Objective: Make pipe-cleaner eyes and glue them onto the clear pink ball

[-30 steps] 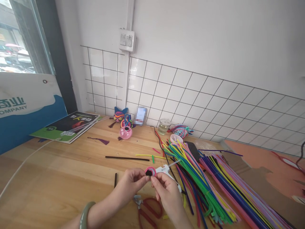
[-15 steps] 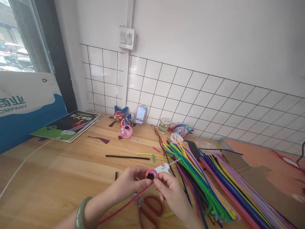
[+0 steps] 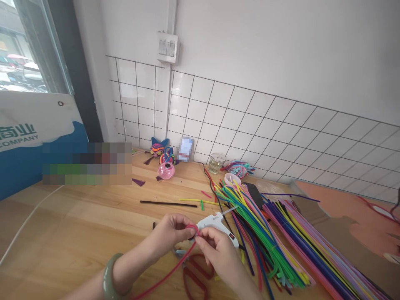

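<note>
Between both hands is a small coil of pink pipe cleaner (image 3: 194,227), its long pink tail running down toward the lower left. My left hand (image 3: 168,233) pinches the coil's left side with thumb and fingers. On the right side, my right hand (image 3: 215,246) pinches the coil where the tail leaves it. A white glue gun (image 3: 215,223) lies just behind my right hand, a glue stick poking from its back. Red-handled scissors (image 3: 196,279) lie below the hands, partly covered by them.
Bundles of colored pipe cleaners (image 3: 265,237) spread over the right. Behind are a pink round container (image 3: 166,170), a glass jar (image 3: 216,163), a phone (image 3: 185,148) and colorful crafted pieces (image 3: 239,168). A black pipe cleaner (image 3: 168,203) lies mid-table.
The coil has turned in my fingers, so its dark center is now mostly hidden. Both hands have shifted slightly left, and more of the glue gun shows.
</note>
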Action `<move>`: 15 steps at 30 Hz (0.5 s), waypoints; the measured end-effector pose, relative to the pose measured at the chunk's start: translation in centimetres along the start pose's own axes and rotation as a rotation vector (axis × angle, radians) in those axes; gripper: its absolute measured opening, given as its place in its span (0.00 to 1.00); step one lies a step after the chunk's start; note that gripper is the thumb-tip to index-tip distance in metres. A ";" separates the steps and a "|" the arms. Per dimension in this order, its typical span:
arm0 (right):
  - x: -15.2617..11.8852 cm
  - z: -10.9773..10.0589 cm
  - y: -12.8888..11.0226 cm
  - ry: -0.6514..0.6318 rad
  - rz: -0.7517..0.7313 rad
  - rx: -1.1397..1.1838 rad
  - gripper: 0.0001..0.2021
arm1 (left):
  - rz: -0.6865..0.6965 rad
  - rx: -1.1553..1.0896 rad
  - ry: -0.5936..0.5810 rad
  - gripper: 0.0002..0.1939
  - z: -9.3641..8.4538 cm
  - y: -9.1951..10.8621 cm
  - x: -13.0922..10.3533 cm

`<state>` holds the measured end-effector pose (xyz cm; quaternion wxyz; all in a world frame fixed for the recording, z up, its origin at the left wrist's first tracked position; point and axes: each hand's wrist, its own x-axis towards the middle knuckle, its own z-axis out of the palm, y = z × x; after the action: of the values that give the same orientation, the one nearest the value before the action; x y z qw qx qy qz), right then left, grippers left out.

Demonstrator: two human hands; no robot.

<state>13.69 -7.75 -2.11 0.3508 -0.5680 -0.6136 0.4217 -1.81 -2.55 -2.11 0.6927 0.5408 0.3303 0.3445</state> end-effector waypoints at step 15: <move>-0.2 -0.6 -0.5 -0.054 0.012 -0.060 0.10 | -0.159 -0.117 -0.129 0.42 -0.8 0.1 -0.2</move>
<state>14.11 -7.82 -1.44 0.3143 -0.5703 -0.6320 0.4203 -2.60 -2.24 -2.11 0.7679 0.4926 0.3065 0.2714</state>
